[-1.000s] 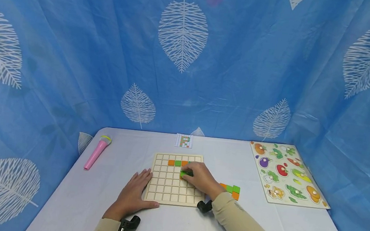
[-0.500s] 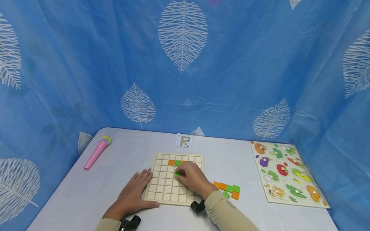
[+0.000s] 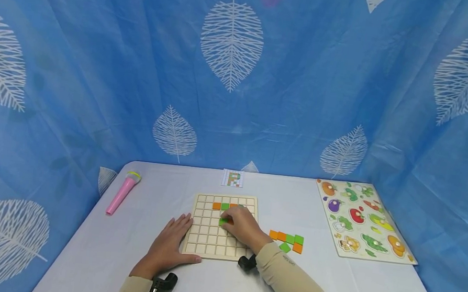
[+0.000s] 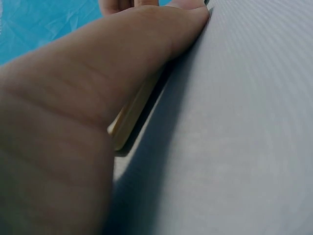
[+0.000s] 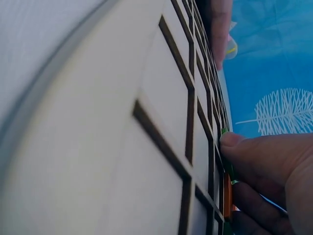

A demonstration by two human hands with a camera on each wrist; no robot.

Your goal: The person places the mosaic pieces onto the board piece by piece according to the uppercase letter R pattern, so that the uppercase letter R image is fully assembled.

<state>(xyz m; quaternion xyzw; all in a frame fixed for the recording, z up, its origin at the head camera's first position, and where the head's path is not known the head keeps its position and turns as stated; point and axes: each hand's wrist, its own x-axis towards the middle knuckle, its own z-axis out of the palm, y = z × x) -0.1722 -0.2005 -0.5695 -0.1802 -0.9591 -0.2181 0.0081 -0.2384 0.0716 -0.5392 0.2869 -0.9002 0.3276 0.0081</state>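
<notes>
Pinched between the thumb and bent fingers of the right hand [image 3: 245,226], a thin green square tile [image 3: 223,222] is near the middle of the square pale-wood grid board [image 3: 206,249], just beside a partly hidden orange square tile [image 3: 230,221]; whether the green one is fully seated cannot be told. Fingers extended and gripping nothing, the left hand [image 3: 169,244] rests at the board's left side, while loose green and orange square tiles [image 3: 290,238] lie on the white tablecloth [image 3: 211,288] to the right.

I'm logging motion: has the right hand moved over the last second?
Yes, in the head view the right hand has shifted slightly left across the wooden grid board, which has stayed put.
</notes>
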